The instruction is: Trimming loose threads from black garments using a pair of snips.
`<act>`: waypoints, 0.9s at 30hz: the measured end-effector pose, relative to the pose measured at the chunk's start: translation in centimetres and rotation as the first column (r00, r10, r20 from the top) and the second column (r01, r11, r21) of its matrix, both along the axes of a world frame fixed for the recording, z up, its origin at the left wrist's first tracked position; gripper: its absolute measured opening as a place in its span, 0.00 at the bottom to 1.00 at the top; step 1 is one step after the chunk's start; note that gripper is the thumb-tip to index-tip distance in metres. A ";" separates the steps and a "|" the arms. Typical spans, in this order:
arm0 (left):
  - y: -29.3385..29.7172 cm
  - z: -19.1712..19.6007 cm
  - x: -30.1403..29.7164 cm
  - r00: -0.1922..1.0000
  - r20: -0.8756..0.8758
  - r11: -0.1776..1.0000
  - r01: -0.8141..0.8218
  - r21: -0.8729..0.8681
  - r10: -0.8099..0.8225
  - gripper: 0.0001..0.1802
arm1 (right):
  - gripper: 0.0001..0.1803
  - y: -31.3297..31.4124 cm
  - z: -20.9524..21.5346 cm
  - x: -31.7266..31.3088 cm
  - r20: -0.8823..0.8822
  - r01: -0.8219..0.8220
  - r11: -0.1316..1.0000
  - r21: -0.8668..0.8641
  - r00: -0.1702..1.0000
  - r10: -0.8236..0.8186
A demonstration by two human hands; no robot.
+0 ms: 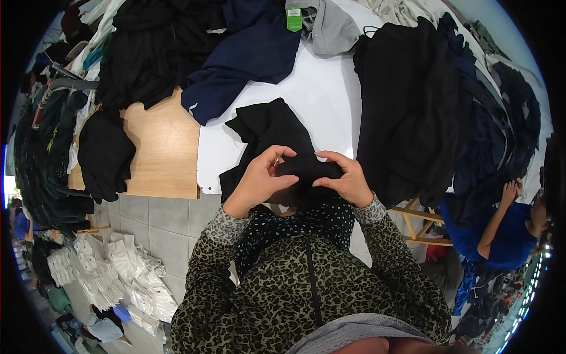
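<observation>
A black garment [280, 133] lies on the white board at the table's near edge, its near end drawn up toward my body. My left hand [262, 182] is curled at the cloth's left side, thumb and index finger bent around a dark fold. Facing it, my right hand [345, 179] grips the same cloth, with black fabric showing between thumb and index finger. The lower fingers of both hands are mostly hidden.
Dark blue trousers [247, 65], a grey garment with a green tag [293, 19] and black piles [407, 112] surround the white board [333, 82]. White bundles [141, 277] lie on the tiled floor at left. A person in blue [495, 227] sits at right.
</observation>
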State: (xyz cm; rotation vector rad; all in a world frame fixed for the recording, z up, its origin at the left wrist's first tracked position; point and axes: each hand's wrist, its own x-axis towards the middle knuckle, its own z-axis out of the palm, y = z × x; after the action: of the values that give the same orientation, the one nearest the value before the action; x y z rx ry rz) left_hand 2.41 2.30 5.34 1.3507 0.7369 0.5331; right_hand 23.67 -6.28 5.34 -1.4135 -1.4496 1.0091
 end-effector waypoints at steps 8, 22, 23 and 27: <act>0.3 -0.2 -1.1 0.999 0.022 0.999 -0.022 -0.047 0.023 0.22 | 0.30 -0.2 -0.3 0.2 0.023 -0.023 1.000 -0.001 0.999 0.023; -0.9 -1.5 -0.7 1.000 0.001 0.987 -0.002 0.162 0.002 0.23 | 0.27 0.0 -0.4 -0.8 0.104 -0.014 0.999 0.050 0.995 0.008; -0.9 -1.2 -0.6 1.000 -0.009 0.985 0.016 0.171 -0.014 0.23 | 0.26 0.0 -0.3 -1.2 0.053 0.006 0.998 0.058 0.999 -0.009; -0.9 -0.8 -0.4 0.998 -0.065 0.988 0.017 0.152 -0.007 0.21 | 0.22 -0.1 -0.2 -1.2 0.098 -0.022 0.999 0.043 0.995 0.017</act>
State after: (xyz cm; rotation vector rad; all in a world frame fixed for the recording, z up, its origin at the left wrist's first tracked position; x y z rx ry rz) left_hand 2.06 1.41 4.49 1.5194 0.7522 0.5467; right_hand 22.49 -6.35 5.12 -1.4368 -1.5498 0.9258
